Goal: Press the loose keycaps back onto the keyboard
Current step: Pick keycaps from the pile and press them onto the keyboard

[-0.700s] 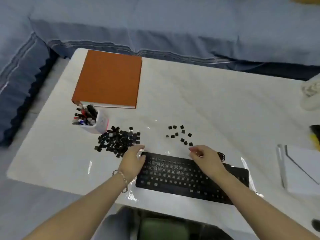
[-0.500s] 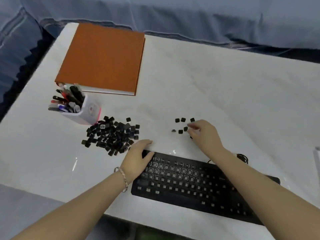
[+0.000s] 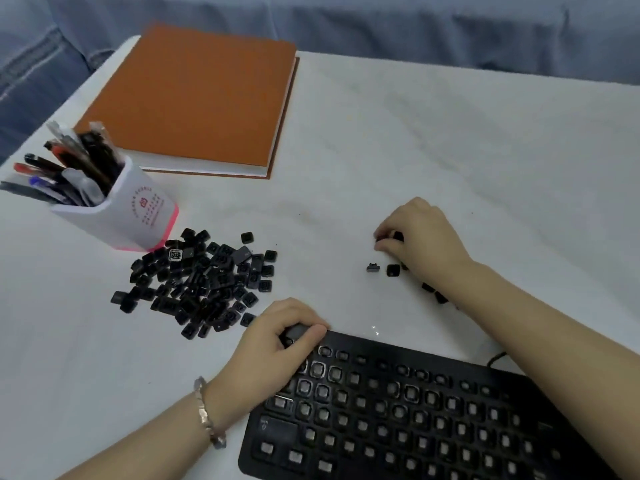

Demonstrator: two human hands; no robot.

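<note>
A black keyboard [image 3: 433,410] with bare switch sockets lies at the table's near edge. My left hand [image 3: 273,348] curls round its top-left corner, fingers bent over the corner. A big heap of loose black keycaps [image 3: 201,282] lies left of the keyboard. A smaller scatter of keycaps [image 3: 393,270] sits farther right. My right hand [image 3: 419,237] reaches over that scatter and pinches a black keycap [image 3: 396,236] between fingertips and thumb. More caps lie partly hidden under my right wrist.
A white pen holder [image 3: 121,213] full of pens stands left of the heap. An orange notebook [image 3: 194,98] lies behind it. The keyboard cable [image 3: 495,358] runs off behind the keyboard. A blue sofa borders the white table [image 3: 450,150] at the back.
My right hand went from the keyboard's top edge out to the small scatter and closed its fingers on a keycap. The left hand stayed at the keyboard corner. The camera moved closer.
</note>
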